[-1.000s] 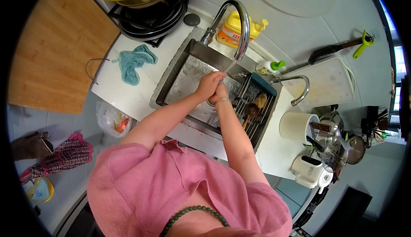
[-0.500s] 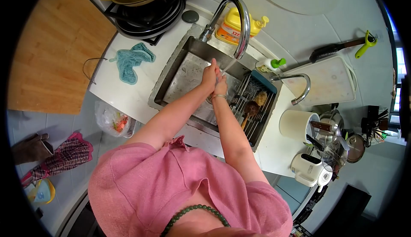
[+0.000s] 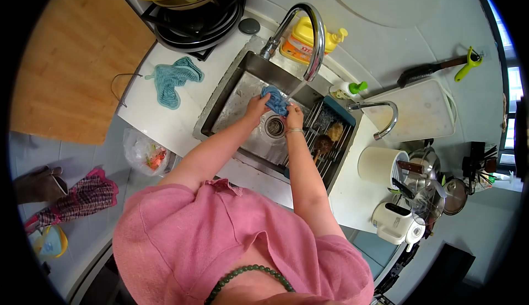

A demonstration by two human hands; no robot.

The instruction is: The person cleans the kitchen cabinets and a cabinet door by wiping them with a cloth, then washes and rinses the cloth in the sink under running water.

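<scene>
A wet blue cloth (image 3: 274,100) is stretched between my two hands over the sink (image 3: 219,118). My left hand (image 3: 258,108) grips its left end, fingers closed. At the other end, my right hand (image 3: 294,116) pinches the cloth's lower right part. Water runs from the tall curved faucet (image 3: 318,40) close above the cloth and my right hand. Below the hands the round drain (image 3: 275,127) shows in the sink's bottom.
A rack (image 3: 337,153) with scrub brushes spans the sink's right side. Behind the sink stands a yellow detergent jug (image 3: 302,39). A teal cloth (image 3: 172,81) lies on the left counter. Stacked pans (image 3: 198,29) stand farther back. On the right are a second tap (image 3: 392,118) and a white kettle (image 3: 392,222).
Earlier my hands were together under the water, with no cloth showing. Now they are apart, and the blue cloth shows between them. The drain has come into view.
</scene>
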